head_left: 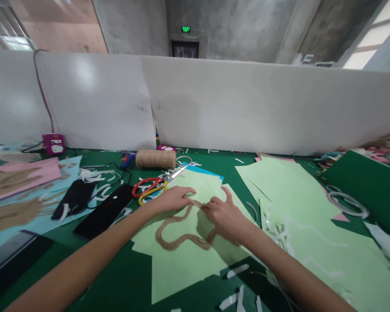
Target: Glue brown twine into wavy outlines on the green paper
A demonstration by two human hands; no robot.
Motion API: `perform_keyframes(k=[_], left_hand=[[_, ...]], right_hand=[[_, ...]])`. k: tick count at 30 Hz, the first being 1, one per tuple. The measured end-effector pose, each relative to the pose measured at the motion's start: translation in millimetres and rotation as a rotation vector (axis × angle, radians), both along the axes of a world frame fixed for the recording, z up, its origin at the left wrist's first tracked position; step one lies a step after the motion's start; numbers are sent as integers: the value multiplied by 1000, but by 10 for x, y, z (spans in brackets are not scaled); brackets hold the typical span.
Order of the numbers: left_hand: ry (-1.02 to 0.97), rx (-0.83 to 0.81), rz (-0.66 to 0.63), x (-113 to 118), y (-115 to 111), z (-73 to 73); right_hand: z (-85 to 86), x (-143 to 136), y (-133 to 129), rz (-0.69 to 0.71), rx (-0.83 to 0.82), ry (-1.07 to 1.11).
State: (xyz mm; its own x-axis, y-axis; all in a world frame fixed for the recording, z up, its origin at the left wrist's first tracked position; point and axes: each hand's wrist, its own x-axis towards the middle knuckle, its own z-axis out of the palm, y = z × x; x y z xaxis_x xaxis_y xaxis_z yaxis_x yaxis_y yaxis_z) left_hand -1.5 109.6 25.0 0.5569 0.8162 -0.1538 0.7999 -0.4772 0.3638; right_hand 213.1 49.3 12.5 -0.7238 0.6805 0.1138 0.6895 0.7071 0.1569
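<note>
A wavy outline of brown jute twine (pixel 170 245) lies on light green paper (pixel 169 281) in front of me. My left hand (pixel 174 198) reaches in from the left, its fingertips holding the strand at the top of the outline. Just to the right, my right hand (pixel 223 216) has its curled fingers pressed on the same strand, with one digit raised. Part of the outline on the right is hidden beneath that hand. Scissors (pixel 159 184) with red and yellow handles lie partly open beyond my left hand. Behind them rests a twine spool (pixel 156 159) on its side.
Dark phones (pixel 105 212) and a black pouch-like item (pixel 74 199) lie left, near sheets with brown hand shapes (pixel 16 212). More green paper (pixel 312 242), white strips (pixel 237 271) and a tape ring (pixel 347 203) lie right. A white partition (pixel 263 108) borders the green table.
</note>
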Motion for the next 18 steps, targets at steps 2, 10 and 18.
perform_keyframes(k=[2, 10, 18], left_hand=[[21, 3, 25, 27, 32, -14], [89, 57, 58, 95, 19, -4], [174, 138, 81, 127, -76, 52]], right_hand=[[4, -17, 13, -2, 9, -11], [58, -54, -12, 3, 40, -55], [62, -118, 50, -1, 20, -63]])
